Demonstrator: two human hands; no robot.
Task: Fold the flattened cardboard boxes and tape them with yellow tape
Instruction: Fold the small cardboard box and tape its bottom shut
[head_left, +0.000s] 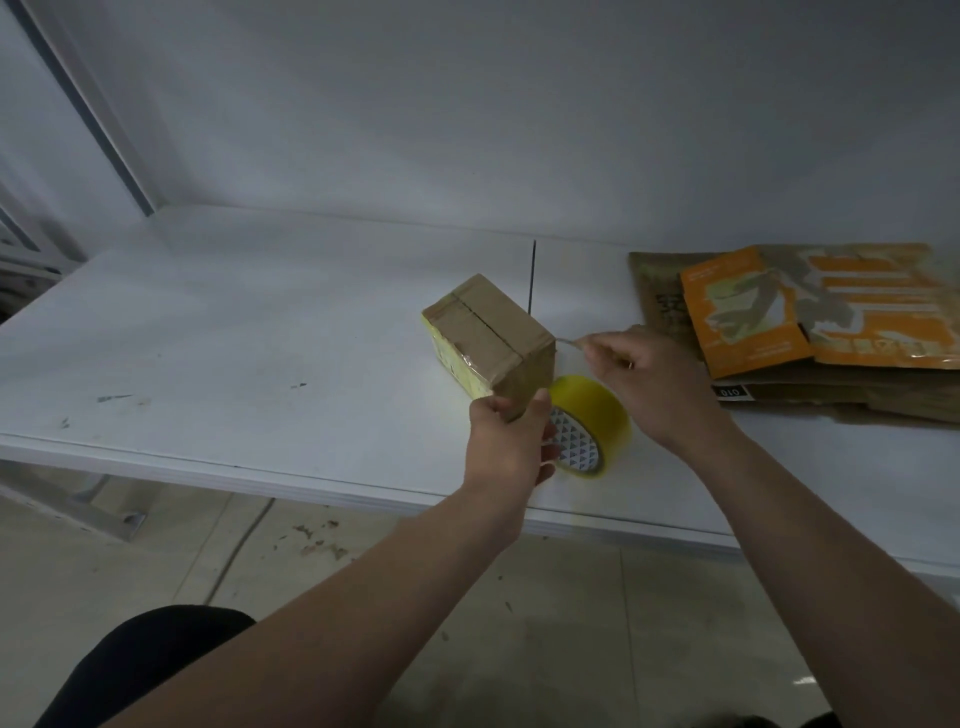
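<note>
A small folded cardboard box (485, 338) is tilted on the white table (234, 338), with yellow tape along its left side and clear shiny tape over its top seam. My left hand (506, 441) grips the box's near corner between thumb and fingers. Right beside that hand a roll of yellow tape (589, 423) stands on edge. My right hand (649, 384) is just right of the box and pinches a thin strip of tape that stretches from the box's right edge. A stack of flattened cardboard boxes (810, 322) with orange print lies at the right.
A grey wall (467, 104) backs the table. A thin dark seam (532, 280) runs across the tabletop behind the box. The table's near edge (311, 483) drops to a stained tile floor (363, 571). A dark-clothed knee (156, 654) shows at the bottom left.
</note>
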